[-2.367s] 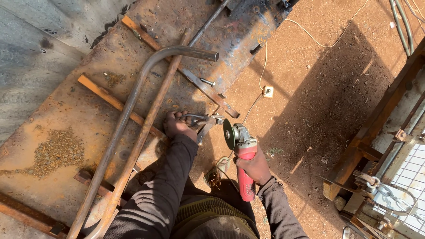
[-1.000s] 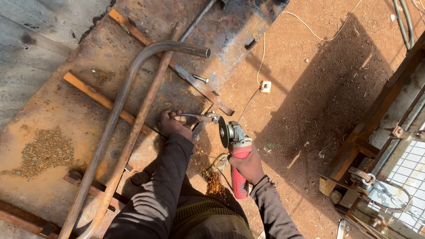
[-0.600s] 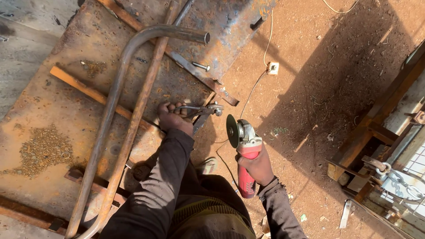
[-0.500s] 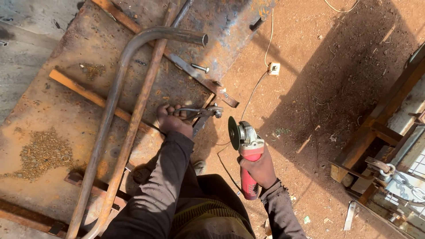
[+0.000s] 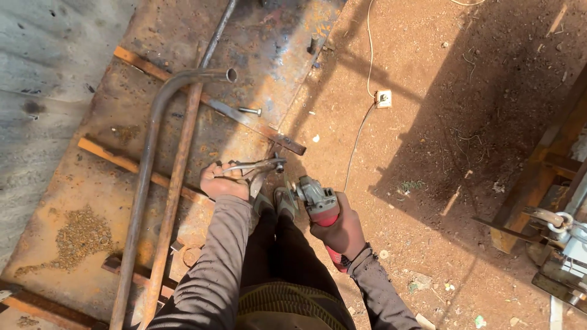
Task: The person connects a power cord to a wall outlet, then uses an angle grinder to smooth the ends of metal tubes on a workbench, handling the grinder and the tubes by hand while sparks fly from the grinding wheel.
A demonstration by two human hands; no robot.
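A large rusty flat steel plate (image 5: 92, 201) lies on the red dirt ground (image 5: 440, 122). On the plate rest a long curved grey metal pipe (image 5: 147, 165) and a straight rusty steel bar (image 5: 177, 177), side by side and almost touching. A white power socket with thin cable (image 5: 383, 98) sits on the dirt, well apart from the plate. The right hand (image 5: 343, 232) is clenched around a red and grey angle grinder (image 5: 318, 205), its disc near the plate edge. The left hand (image 5: 223, 182) grasps grey metal locking pliers (image 5: 254, 166) that lie over the plate edge, just beside the grinder's disc.
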